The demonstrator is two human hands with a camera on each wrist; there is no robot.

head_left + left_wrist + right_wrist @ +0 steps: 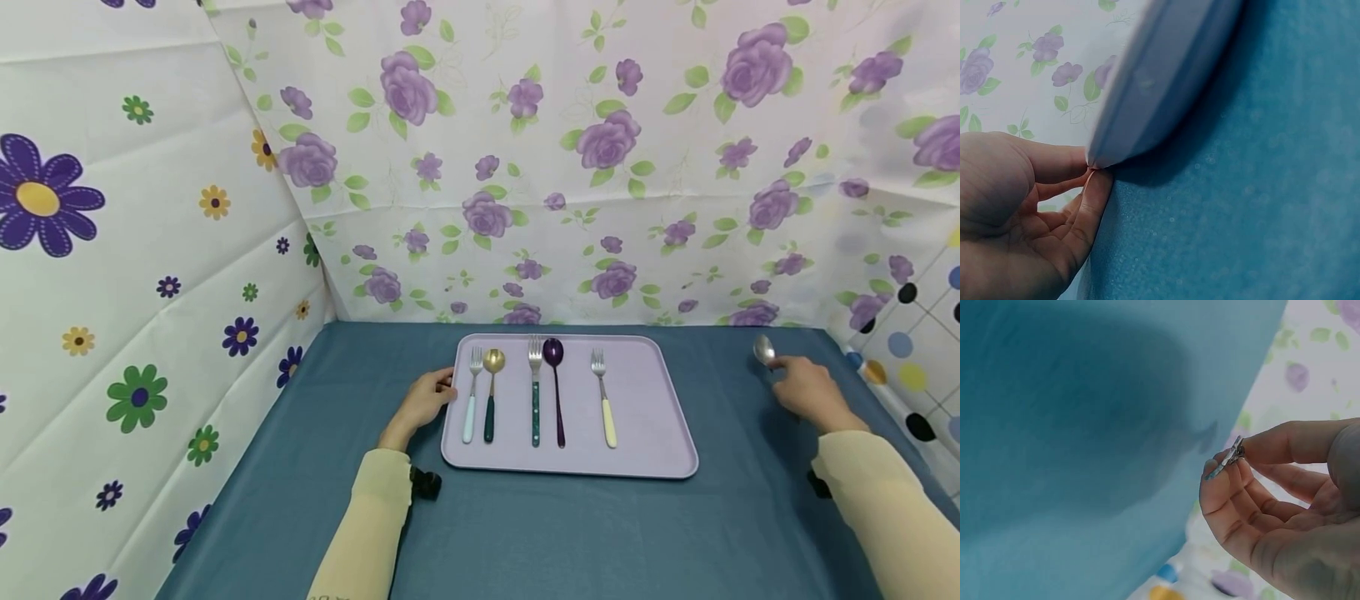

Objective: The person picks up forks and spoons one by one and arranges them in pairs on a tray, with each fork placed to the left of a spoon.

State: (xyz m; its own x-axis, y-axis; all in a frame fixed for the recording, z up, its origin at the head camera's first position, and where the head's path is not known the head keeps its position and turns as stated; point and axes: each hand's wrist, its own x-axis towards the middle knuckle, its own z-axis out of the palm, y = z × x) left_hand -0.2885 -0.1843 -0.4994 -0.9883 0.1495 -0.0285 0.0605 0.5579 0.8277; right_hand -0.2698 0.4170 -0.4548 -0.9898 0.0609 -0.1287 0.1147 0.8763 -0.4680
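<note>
My left hand (423, 398) pinches the left rim of a pale lilac tray (645, 417) between thumb and fingers. The left wrist view shows the fingertips (1099, 181) right at the tray's edge. On the tray lie a fork with a light blue handle (468, 421), a gold spoon with a dark green handle (493, 361), a green-handled fork (536, 412), a dark purple spoon (553, 352) and a cream-handled fork (608, 423). Far to the right, my right hand (813, 392) holds a silver spoon (763, 348) above the table, bowl pointing away; fingers cover most of its handle.
A blue-grey cloth covers the table (540, 533). Behind it hangs a rose-patterned sheet (555, 250), with a flower-patterned sheet (150, 292) at the left and a dotted one (915, 333) close beside the right hand.
</note>
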